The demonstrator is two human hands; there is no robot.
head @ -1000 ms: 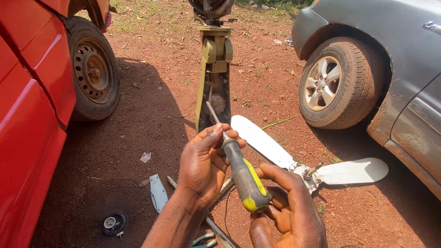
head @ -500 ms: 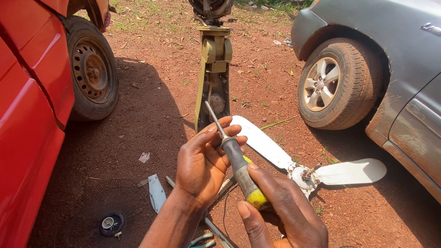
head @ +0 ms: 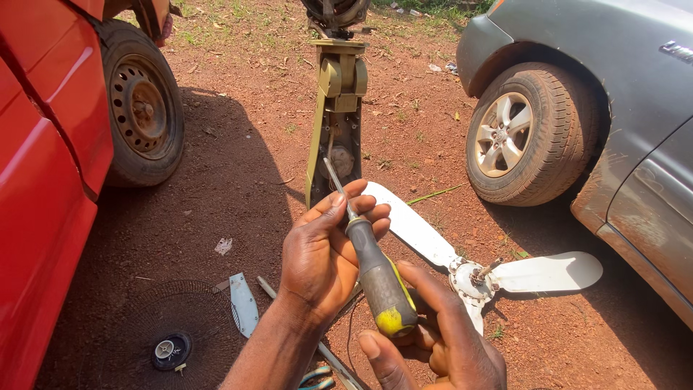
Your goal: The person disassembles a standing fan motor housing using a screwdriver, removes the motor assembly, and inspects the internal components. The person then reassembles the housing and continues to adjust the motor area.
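Note:
A screwdriver [head: 375,269] with a dark grey and yellow handle points its metal shaft up and to the left. My left hand [head: 325,253] pinches the shaft near the top of the handle with thumb and fingers. My right hand [head: 433,343] wraps around the yellow butt end from below. Both hands hover over red dirt, just in front of an upright olive-coloured fan stand [head: 336,115] with its inner parts exposed.
White fan blades [head: 498,271] with a metal hub lie on the ground to the right. A round black fan grille [head: 170,339] and a small pale panel [head: 243,303] lie at lower left. A red vehicle [head: 50,173] stands left, a grey car [head: 606,123] right.
My right hand has slid lower on the handle, from gripping its middle to cupping the yellow end. The left hand keeps its pinch on the shaft.

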